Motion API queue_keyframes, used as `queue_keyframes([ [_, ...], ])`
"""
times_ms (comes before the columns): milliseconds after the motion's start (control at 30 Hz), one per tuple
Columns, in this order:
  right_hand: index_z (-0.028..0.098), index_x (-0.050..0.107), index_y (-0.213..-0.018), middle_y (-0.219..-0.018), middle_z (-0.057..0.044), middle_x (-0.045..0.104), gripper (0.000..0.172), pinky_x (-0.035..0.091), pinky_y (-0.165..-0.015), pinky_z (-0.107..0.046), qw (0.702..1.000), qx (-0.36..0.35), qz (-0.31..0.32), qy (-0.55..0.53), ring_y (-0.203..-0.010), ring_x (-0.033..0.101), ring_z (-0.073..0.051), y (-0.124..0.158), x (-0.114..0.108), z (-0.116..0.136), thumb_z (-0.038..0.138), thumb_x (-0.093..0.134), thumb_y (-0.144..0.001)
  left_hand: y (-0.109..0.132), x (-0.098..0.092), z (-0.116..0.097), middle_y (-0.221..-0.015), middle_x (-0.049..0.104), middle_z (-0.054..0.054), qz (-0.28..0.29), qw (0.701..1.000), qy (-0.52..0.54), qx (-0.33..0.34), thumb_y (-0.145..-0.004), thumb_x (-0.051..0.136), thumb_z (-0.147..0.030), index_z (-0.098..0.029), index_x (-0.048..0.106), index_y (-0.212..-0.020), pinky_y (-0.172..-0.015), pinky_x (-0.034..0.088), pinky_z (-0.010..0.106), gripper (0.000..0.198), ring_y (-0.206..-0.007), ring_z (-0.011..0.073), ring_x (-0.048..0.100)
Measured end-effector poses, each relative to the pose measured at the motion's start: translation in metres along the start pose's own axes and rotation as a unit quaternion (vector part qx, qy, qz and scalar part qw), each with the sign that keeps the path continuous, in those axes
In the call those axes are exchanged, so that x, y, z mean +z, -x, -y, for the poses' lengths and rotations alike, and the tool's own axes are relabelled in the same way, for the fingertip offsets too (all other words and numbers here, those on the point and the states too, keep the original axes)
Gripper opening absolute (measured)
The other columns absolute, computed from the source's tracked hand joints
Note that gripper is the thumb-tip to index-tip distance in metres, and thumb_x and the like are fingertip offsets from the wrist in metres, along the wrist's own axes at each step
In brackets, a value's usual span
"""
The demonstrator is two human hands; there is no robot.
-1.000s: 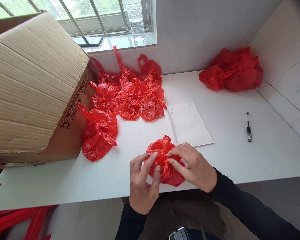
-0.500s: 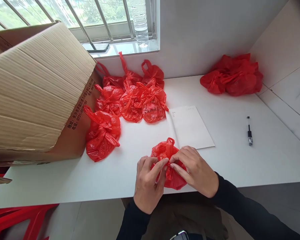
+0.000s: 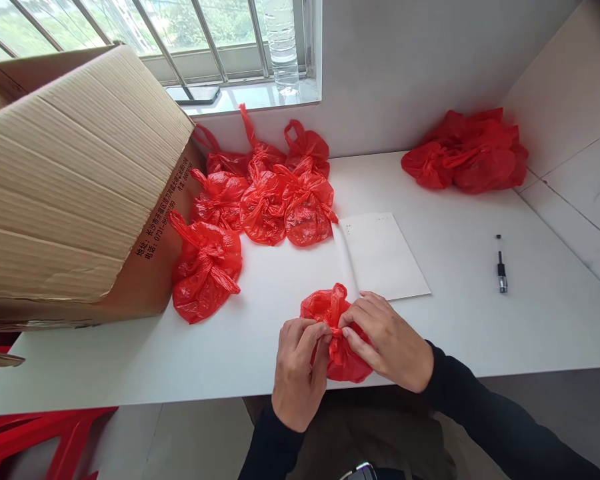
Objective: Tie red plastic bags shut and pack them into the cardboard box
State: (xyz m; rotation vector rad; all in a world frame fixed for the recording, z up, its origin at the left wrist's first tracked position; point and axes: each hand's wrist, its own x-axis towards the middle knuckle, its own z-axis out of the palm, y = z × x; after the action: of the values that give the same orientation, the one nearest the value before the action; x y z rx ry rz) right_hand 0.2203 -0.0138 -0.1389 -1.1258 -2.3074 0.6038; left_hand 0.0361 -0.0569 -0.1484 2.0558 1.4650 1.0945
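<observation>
A knotted red plastic bag (image 3: 350,365) lies at the table's front edge between my hands. My left hand (image 3: 300,370) pinches the knot from the left, thumb and forefinger together. From the right, my right hand (image 3: 387,340) pinches the same knot with its fingertips. One handle loop of the bag stands up beyond the fingers. What fills the bag is hidden by the red plastic. Just past my right hand lies an open notebook (image 3: 387,257) with a little writing at the top of its page.
Several tied red bags (image 3: 307,207) sit at the back, one more (image 3: 207,273) beside a large cardboard box (image 3: 80,180). A heap of red bags (image 3: 470,153) lies back right. A pen (image 3: 501,270) rests at right. A water bottle (image 3: 283,53) and phone (image 3: 195,95) occupy the windowsill.
The fingers of both hands have drawn slightly apart at the knot, which now looks tighter and shows more plainly. The bag's upright loop has dipped a little toward me.
</observation>
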Motion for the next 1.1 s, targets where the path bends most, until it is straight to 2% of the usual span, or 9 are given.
queue_keyframes([
  [200, 0.019, 0.050, -0.083, -0.078, -0.001, 0.055, 0.011, 0.040, -0.105, -0.047, 0.999, 0.012, -0.046, 0.007, -0.075, 0.048, -0.016, 0.000, 0.003, 0.000, 0.010, 0.046, -0.087, -0.001, -0.001, 0.000, -0.092, 0.062, 0.002, -0.020, 1.000, 0.018, 0.006, -0.092, 0.049, -0.001, -0.021, 0.056, -0.103, -0.082, 0.049, 0.034, 0.024, -0.091, 0.0173, 0.053],
  [333, 0.021, 0.054, -0.090, -0.083, 0.002, 0.061, 0.008, 0.037, -0.108, -0.046, 0.999, 0.006, -0.027, -0.020, -0.079, 0.053, -0.014, -0.001, -0.005, -0.001, 0.013, 0.053, -0.087, -0.001, -0.002, 0.002, -0.092, 0.064, 0.001, -0.029, 0.999, 0.023, 0.013, -0.091, 0.051, 0.000, -0.022, 0.057, -0.103, -0.083, 0.049, 0.035, 0.026, -0.090, 0.0172, 0.053],
  [433, 0.021, 0.053, -0.086, -0.079, 0.003, 0.060, 0.010, 0.036, -0.108, -0.045, 1.000, -0.008, -0.010, -0.029, -0.076, 0.052, -0.014, -0.003, -0.006, 0.000, 0.013, 0.057, -0.083, -0.001, -0.001, 0.003, -0.092, 0.064, 0.001, -0.028, 0.999, 0.027, 0.012, -0.091, 0.051, 0.000, -0.023, 0.057, -0.102, -0.084, 0.049, 0.036, 0.026, -0.090, 0.0175, 0.054],
  [633, 0.022, 0.046, -0.078, -0.072, 0.002, 0.052, 0.015, 0.045, -0.095, -0.041, 0.999, -0.028, -0.026, -0.008, -0.070, 0.043, -0.015, -0.006, 0.004, 0.002, 0.008, 0.051, -0.076, 0.001, 0.001, 0.003, -0.092, 0.064, 0.002, -0.021, 0.999, 0.030, 0.004, -0.091, 0.047, 0.000, -0.024, 0.056, -0.103, -0.082, 0.051, 0.036, 0.028, -0.092, 0.0185, 0.055],
  [767, 0.022, 0.042, -0.077, -0.071, 0.001, 0.047, 0.014, 0.046, -0.084, -0.040, 0.999, -0.005, -0.052, -0.008, -0.069, 0.040, -0.016, -0.004, 0.002, -0.002, 0.009, 0.047, -0.076, 0.003, 0.000, 0.009, -0.091, 0.062, 0.001, -0.030, 0.999, 0.021, 0.004, -0.090, 0.043, 0.001, -0.024, 0.054, -0.105, -0.093, 0.048, 0.041, 0.031, -0.091, 0.0174, 0.056],
  [867, 0.021, 0.042, -0.079, -0.073, 0.001, 0.048, 0.013, 0.045, -0.076, -0.037, 0.997, 0.031, -0.072, -0.014, -0.071, 0.043, -0.016, -0.002, -0.006, -0.006, 0.009, 0.046, -0.080, 0.004, -0.004, 0.015, -0.092, 0.061, 0.001, -0.052, 0.999, 0.012, -0.003, -0.090, 0.040, 0.001, -0.023, 0.051, -0.110, -0.099, 0.046, 0.045, 0.033, -0.089, 0.0162, 0.057],
  [933, 0.021, 0.044, -0.082, -0.075, 0.001, 0.052, 0.011, 0.044, -0.080, -0.037, 0.996, 0.042, -0.076, -0.024, -0.073, 0.047, -0.015, -0.003, -0.011, -0.005, 0.010, 0.046, -0.084, 0.003, -0.006, 0.017, -0.092, 0.061, 0.000, -0.054, 0.999, 0.009, 0.000, -0.091, 0.042, 0.000, -0.023, 0.051, -0.111, -0.100, 0.046, 0.045, 0.032, -0.086, 0.0152, 0.059],
  [1000, 0.021, 0.049, -0.087, -0.079, 0.001, 0.057, 0.009, 0.042, -0.092, -0.040, 0.996, 0.033, -0.066, -0.044, -0.075, 0.050, -0.014, -0.004, -0.013, -0.003, 0.012, 0.048, -0.088, 0.002, -0.007, 0.015, -0.090, 0.062, -0.001, -0.048, 0.999, 0.004, 0.009, -0.091, 0.044, -0.001, -0.024, 0.052, -0.109, -0.102, 0.045, 0.044, 0.030, -0.085, 0.0144, 0.060],
  [1100, 0.021, 0.055, -0.092, -0.085, 0.001, 0.063, 0.009, 0.039, -0.098, -0.044, 0.996, 0.020, -0.009, -0.087, -0.081, 0.053, -0.016, -0.007, -0.012, 0.001, 0.014, 0.052, -0.089, -0.001, -0.006, 0.011, -0.091, 0.064, -0.001, -0.043, 0.999, -0.004, 0.018, -0.091, 0.044, -0.002, -0.024, 0.053, -0.108, -0.103, 0.044, 0.045, 0.030, -0.086, 0.0143, 0.062],
])
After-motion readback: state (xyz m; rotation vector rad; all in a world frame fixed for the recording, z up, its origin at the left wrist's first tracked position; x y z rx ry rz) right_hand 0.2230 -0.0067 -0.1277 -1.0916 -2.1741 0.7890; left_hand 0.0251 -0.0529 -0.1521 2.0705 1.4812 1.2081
